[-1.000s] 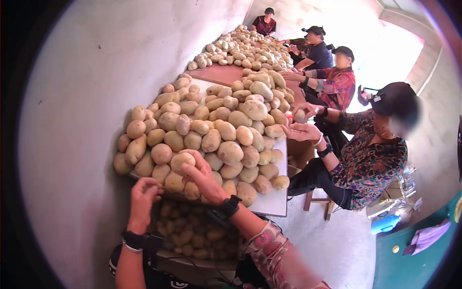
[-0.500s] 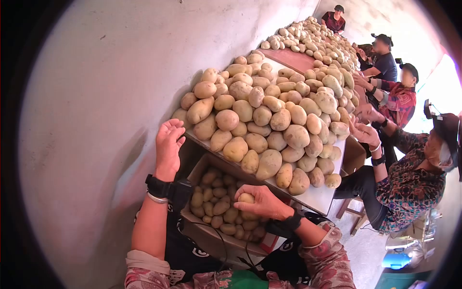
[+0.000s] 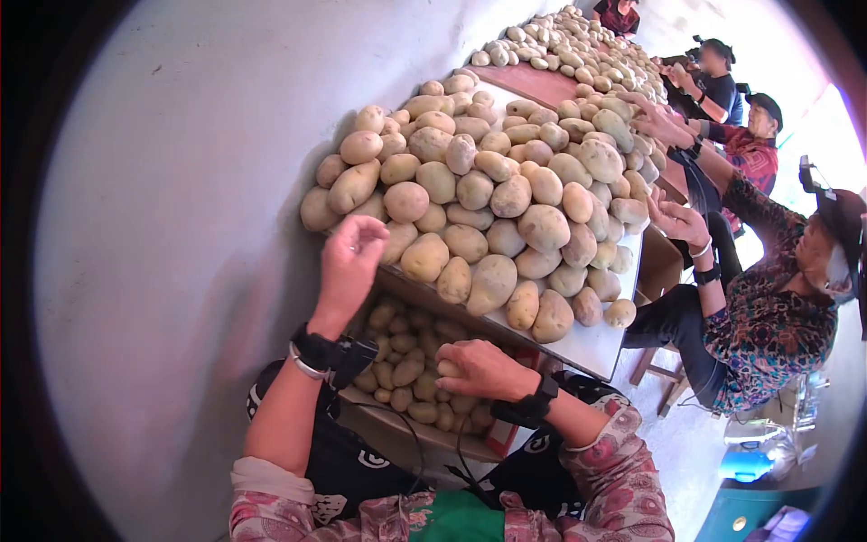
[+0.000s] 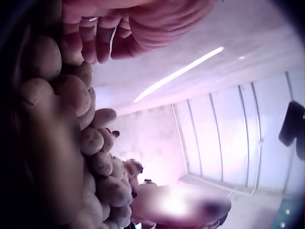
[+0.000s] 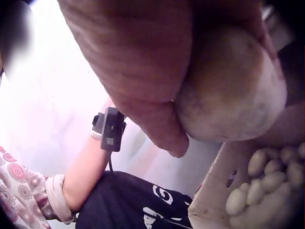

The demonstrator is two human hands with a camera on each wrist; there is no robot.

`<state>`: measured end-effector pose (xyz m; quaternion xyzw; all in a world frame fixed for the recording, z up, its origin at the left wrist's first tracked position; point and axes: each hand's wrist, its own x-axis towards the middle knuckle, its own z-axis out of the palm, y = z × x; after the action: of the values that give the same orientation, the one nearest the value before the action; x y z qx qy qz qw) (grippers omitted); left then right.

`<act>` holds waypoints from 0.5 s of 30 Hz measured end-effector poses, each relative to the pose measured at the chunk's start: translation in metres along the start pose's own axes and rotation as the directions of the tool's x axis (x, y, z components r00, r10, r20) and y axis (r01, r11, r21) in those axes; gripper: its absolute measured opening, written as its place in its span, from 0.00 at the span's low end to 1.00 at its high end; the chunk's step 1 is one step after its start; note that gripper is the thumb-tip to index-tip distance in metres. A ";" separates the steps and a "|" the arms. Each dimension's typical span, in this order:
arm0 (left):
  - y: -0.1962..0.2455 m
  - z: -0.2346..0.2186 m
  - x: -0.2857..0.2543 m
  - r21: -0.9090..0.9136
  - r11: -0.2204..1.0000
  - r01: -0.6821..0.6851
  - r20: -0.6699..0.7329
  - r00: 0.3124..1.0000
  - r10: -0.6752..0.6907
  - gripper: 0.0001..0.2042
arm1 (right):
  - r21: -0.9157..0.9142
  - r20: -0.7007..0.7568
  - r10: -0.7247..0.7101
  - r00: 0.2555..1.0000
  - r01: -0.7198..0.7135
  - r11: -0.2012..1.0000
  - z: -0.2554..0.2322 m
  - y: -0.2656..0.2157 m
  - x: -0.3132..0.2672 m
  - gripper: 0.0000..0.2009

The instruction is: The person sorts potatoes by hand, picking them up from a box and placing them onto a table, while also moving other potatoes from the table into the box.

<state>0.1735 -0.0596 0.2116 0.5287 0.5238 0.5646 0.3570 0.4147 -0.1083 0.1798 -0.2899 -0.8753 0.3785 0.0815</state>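
Observation:
In the head view my right hand grips a potato above a cardboard box of potatoes below the table edge. The right wrist view shows that potato large between my thumb and fingers. My left hand is raised beside the near left corner of the potato pile, its fingers loosely bent with nothing in them. In the left wrist view the left hand hangs over potatoes, fingers loosely bent.
The box stands under the table edge, in front of my lap. A wall runs along the left. Several people sit along the right side of the table; the nearest person's hand is beside the pile. A stool stands at the right.
My right hand moved from the pile down over the box with a potato in it. My left hand rose, then shifted slightly right. The head view swung, and the nearest person's hand reached over the pile.

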 end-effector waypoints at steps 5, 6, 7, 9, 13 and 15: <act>0.000 0.015 -0.004 -0.015 1.000 0.027 0.084 0.996 -0.025 0.07 | -0.072 -0.075 -0.036 0.997 0.030 0.997 0.004 0.003 -0.004 0.14; -0.001 0.017 -0.002 -0.017 1.000 0.022 0.049 0.999 -0.021 0.06 | -0.054 -0.128 -0.059 0.990 0.052 0.997 0.001 0.003 -0.005 0.13; -0.001 0.018 -0.002 -0.046 0.999 0.020 0.043 0.999 -0.018 0.05 | -0.061 -0.136 -0.048 0.990 0.040 0.997 -0.004 0.003 -0.006 0.13; 0.001 0.016 -0.003 -0.072 0.997 0.021 0.039 0.999 -0.018 0.05 | -0.037 -0.196 -0.073 0.978 0.067 0.997 -0.014 -0.001 -0.004 0.10; 0.001 0.021 -0.003 -0.061 0.997 0.047 0.025 0.999 -0.045 0.04 | 0.010 -0.405 -0.064 0.912 0.074 0.997 -0.040 0.000 -0.007 0.08; 0.002 0.019 -0.003 -0.089 0.994 0.065 0.032 0.998 -0.062 0.04 | -0.050 -0.578 -0.089 0.811 0.073 0.996 -0.059 -0.002 -0.005 0.08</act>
<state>0.1926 -0.0589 0.2112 0.5035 0.5090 0.5681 0.4058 0.4391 -0.0757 0.2232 -0.3547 -0.8253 0.2574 0.3561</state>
